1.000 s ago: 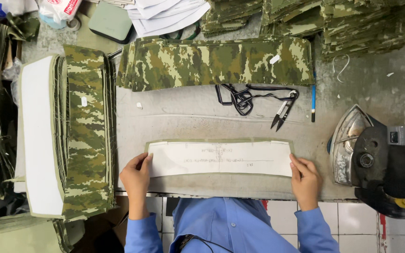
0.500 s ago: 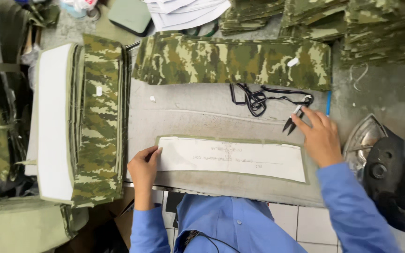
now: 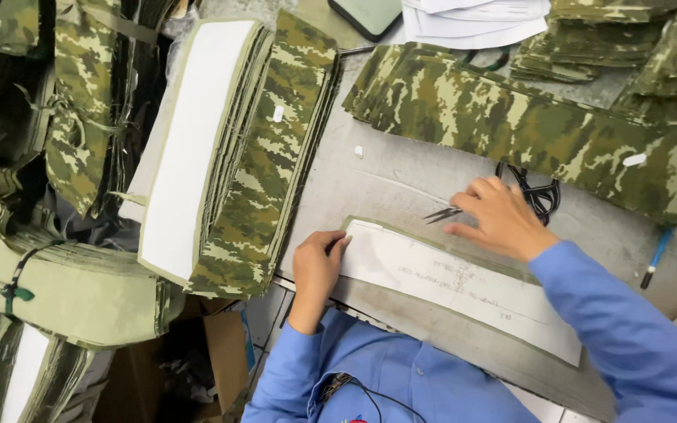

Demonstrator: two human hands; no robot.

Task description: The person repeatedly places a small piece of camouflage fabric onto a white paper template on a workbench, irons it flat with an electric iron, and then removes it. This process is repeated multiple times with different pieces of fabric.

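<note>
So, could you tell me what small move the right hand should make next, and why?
Probably close the right hand on the snips: its fingertips are at them, open, while the left hand pins the white strip on the table.

small white tags (image 3: 277, 113) on camo stacks, dark tablet-like screen (image 3: 367, 13) top centre

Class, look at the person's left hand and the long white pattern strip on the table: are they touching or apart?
Touching. The head view shows the left hand with its fingertips pressed on the near end of the white pattern strip.
</note>
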